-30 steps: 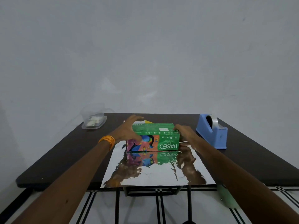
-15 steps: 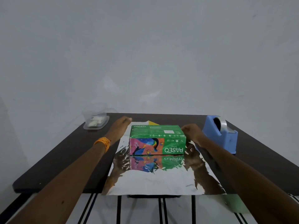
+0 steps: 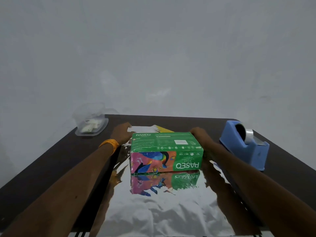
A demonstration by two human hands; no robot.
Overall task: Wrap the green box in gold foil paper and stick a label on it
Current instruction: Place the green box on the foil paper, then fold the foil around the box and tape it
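I see the dark table (image 3: 51, 168) carrying the foil sheet (image 3: 153, 216), silver side up, with the green box (image 3: 164, 142) on its far half. The left hand (image 3: 122, 134) and right hand (image 3: 198, 133) flank the box's far corners over the foil. Their fingers are blurred or hidden, so I cannot tell whether either hand grips anything.

The green box (image 3: 166, 147) is a Paseo tissue carton lying flat mid-frame, long side facing the camera, logo upside down next to a colourful bird print. It sits on the far half of the foil paper (image 3: 164, 211), which is spread silver side up, crinkly, mirroring the box, with a gold corner peeking out behind it
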